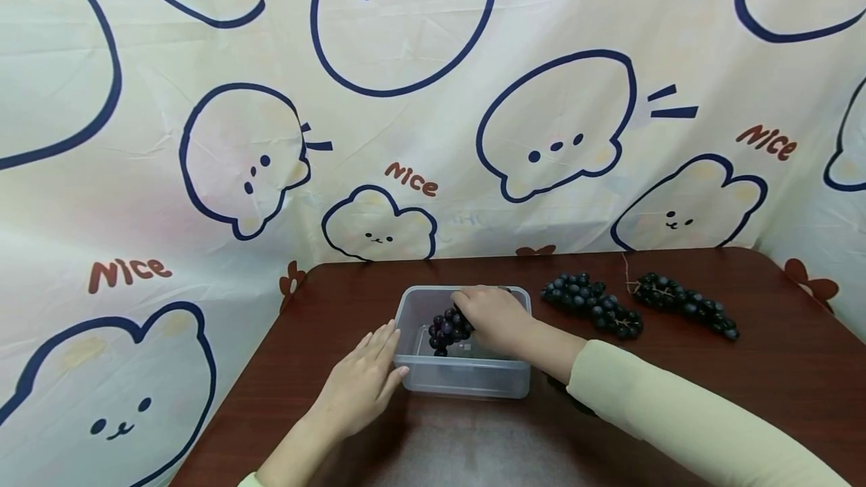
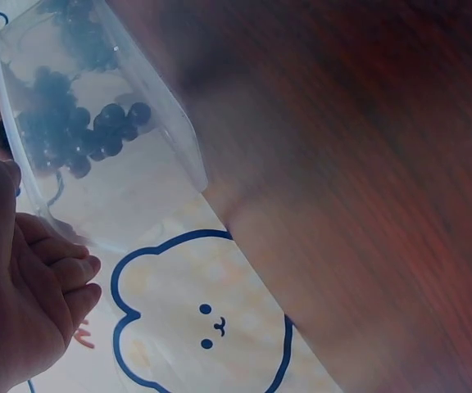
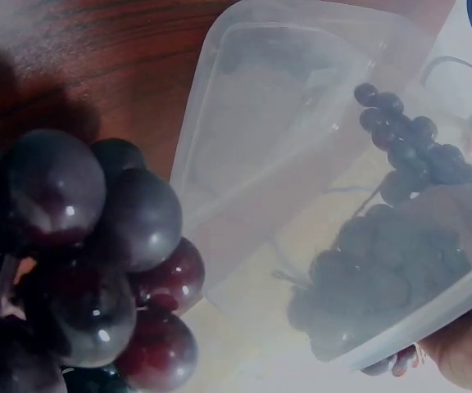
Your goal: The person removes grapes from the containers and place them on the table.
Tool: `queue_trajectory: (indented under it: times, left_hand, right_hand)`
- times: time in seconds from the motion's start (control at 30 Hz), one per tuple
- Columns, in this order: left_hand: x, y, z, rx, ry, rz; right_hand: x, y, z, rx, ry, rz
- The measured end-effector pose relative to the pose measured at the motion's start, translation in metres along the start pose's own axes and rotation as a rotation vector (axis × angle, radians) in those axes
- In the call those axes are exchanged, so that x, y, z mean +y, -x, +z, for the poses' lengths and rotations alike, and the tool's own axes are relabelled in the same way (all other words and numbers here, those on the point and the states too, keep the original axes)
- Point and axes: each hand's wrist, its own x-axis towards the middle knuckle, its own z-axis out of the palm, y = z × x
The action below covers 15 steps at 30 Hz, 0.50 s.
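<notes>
A clear plastic container (image 1: 467, 380) stands on the table. Inside it hangs or lies a bunch of dark grapes (image 1: 445, 331), its upper end gripped by my right hand (image 1: 497, 319), which reaches in over the right rim. Part of that bunch is hidden under the hand. In the right wrist view the held grapes (image 3: 404, 139) show through the cloudy wall. My left hand (image 1: 358, 383) rests against the container's left side, fingers fairly straight and thumb near the front corner. The left wrist view shows grapes (image 2: 120, 129) through the plastic too.
Right of the container lie two more dark grape bunches, a nearer one (image 1: 588, 299) and a farther one (image 1: 683, 303) with a thin stem. Large grapes (image 3: 52, 188) fill the left of the right wrist view. A printed cloth (image 1: 460, 134) hangs behind the brown table (image 1: 676, 397).
</notes>
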Motion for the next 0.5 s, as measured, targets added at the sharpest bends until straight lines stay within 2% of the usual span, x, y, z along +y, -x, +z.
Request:
queue_trajectory:
  times: [0.27, 0.5]
  left_hand:
    - [-0.0002, -0.0004, 0.0004, 0.005, -0.001, 0.005]
    - [-0.0004, -0.0004, 0.0002, 0.006, 0.004, 0.005]
  right_hand:
    - [-0.0002, 0.0052, 0.0016, 0.241, 0.167, -0.140]
    - [0.0006, 0.0097, 0.0037, 0.330, 0.290, -0.187]
